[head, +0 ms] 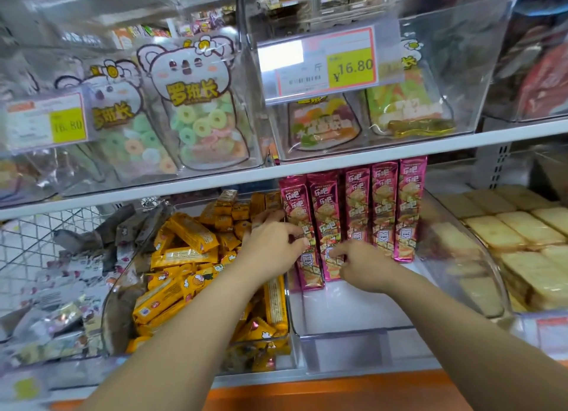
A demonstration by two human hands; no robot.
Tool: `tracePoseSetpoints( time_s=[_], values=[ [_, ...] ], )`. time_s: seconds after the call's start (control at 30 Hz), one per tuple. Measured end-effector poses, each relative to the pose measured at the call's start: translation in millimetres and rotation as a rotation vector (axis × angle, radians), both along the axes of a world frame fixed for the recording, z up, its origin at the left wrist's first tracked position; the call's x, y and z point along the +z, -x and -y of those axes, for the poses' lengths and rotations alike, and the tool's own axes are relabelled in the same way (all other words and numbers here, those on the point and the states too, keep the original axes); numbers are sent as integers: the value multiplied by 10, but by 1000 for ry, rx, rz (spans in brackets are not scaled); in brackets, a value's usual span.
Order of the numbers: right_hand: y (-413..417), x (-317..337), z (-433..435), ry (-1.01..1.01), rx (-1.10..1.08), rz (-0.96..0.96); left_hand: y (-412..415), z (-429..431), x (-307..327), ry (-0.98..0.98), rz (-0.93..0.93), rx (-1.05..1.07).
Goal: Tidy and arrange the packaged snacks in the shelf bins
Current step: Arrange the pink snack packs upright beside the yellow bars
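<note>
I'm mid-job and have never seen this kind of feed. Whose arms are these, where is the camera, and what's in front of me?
There is no machine here: these are a person's two bare arms, filmed by one wide-angle camera worn on their head, looking forward and down at a shop shelf. The left hand and right hand both touch the front packs of a row of pink upright snack packs standing in a clear bin. Neither grip looks closed around a pack; fingertips seem to be nudging them straight. Left of that, another bin holds loose yellow snack bars; right, pale biscuit packs. On the shelf above sit candy bags and a price tag reading 16.80.
</note>
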State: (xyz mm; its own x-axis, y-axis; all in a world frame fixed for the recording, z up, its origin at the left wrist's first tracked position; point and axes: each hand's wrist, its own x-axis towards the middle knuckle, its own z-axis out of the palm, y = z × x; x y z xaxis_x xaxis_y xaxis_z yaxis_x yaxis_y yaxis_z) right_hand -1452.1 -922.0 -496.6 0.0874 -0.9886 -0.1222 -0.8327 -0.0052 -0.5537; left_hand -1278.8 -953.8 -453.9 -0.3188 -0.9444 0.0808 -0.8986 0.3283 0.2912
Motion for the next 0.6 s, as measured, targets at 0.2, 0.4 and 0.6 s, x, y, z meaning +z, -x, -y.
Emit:
tracePoseSetpoints(
  time_s=[0.2,0.4,0.6],
  values=[
    [-8,47,-1,169,-77,71,-2,1,-6,11,2,2],
    [-30,144,-40,352,-138,113,-2,-34,38,7,-3,9],
    [-25,107,-93,346,-98,46,37,-113,62,11,5,18]
  ],
)
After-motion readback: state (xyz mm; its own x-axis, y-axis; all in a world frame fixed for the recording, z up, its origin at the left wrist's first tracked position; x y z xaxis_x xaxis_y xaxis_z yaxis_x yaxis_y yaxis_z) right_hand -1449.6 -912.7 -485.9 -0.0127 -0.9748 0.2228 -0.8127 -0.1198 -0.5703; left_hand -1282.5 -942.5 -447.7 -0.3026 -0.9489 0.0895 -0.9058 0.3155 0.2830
